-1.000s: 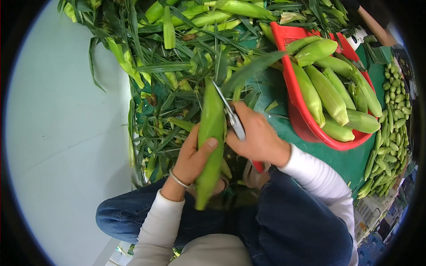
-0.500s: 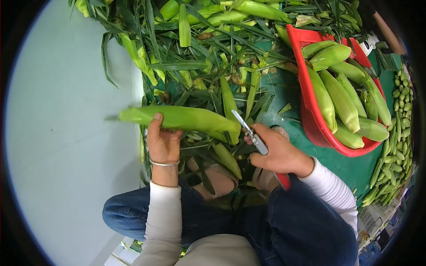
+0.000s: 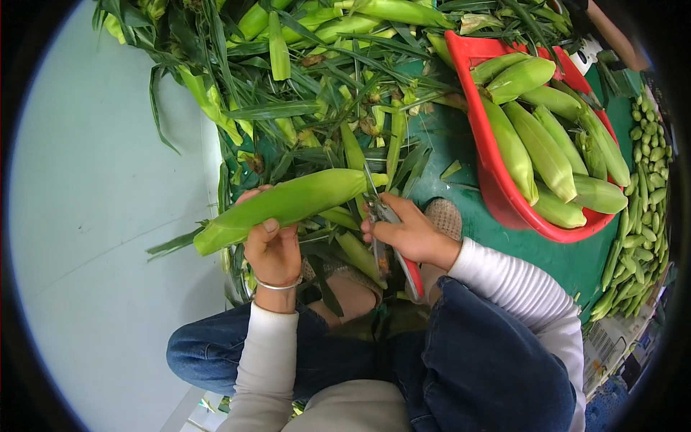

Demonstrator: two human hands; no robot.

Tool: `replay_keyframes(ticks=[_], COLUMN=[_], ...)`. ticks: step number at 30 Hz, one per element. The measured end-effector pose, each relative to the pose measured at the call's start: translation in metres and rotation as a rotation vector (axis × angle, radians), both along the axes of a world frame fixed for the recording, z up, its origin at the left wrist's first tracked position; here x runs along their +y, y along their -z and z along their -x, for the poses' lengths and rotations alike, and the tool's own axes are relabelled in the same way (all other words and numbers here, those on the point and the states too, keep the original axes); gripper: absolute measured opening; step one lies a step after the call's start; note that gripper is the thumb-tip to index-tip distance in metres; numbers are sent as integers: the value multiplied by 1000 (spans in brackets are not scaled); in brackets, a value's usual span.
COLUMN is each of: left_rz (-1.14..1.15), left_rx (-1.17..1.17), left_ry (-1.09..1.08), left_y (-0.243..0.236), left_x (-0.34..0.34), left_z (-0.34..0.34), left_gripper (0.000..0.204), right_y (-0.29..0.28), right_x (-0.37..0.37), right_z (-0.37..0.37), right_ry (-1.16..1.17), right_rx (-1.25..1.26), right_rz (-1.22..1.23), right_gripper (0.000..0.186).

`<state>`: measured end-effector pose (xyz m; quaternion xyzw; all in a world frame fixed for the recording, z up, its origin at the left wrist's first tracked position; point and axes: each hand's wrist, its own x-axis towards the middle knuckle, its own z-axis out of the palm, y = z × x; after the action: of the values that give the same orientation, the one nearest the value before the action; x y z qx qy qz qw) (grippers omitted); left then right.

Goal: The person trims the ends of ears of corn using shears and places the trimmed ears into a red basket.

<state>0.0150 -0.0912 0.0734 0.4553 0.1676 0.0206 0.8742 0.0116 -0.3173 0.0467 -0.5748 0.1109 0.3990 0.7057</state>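
My left hand (image 3: 273,248) is wrapped from below around a green, husked ear of corn (image 3: 288,200), thumb on its near side. The ear slants up to the right, with a leafy tip trailing at its left end. Gripped in my right hand (image 3: 417,236) is a pair of pruning shears (image 3: 412,279) with red handles and metal blades. The blades stand at the ear's right end, by the stalk. Whether they have cut into it I cannot tell. My right fingers hide part of the tool.
Beyond my hands lies a heap of corn leaves and husks (image 3: 288,108) with more ears in it. At the right stands a red plastic basin (image 3: 497,194) holding several ears (image 3: 540,147). Green pods (image 3: 633,266) lie past it. A pale wall-like surface (image 3: 108,216) is at left.
The ear has tilted, its right end up and its left end down. My right hand has moved left, bringing the shears' blades to the stalk end. The view has shifted slightly.
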Motion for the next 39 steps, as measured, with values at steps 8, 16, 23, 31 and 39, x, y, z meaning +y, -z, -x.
replay_keyframes(ticks=[8, 16, 23, 31, 39], left_rz=[427, 204, 46, 498, 243], left_rx=[86, 258, 310, 18, 22], left_ry=[-30, -12, -31, 204, -89], left_y=[-6, -1, -5, 3, 7], left_x=[17, 6, -2, 23, 63], left_z=[-13, -18, -17, -28, -32], left_gripper=[38, 52, 50, 47, 37], right_y=[-16, -39, -36, -26, -23], right_x=[-20, 7, -2, -6, -11], right_z=[-7, -12, -11, -6, 0], right_ry=[236, -238, -225, 17, -388], right_rx=[181, -462, -472, 19, -183], right_rz=[-216, 87, 9, -303, 487], right_gripper=[28, 42, 38, 37, 51])
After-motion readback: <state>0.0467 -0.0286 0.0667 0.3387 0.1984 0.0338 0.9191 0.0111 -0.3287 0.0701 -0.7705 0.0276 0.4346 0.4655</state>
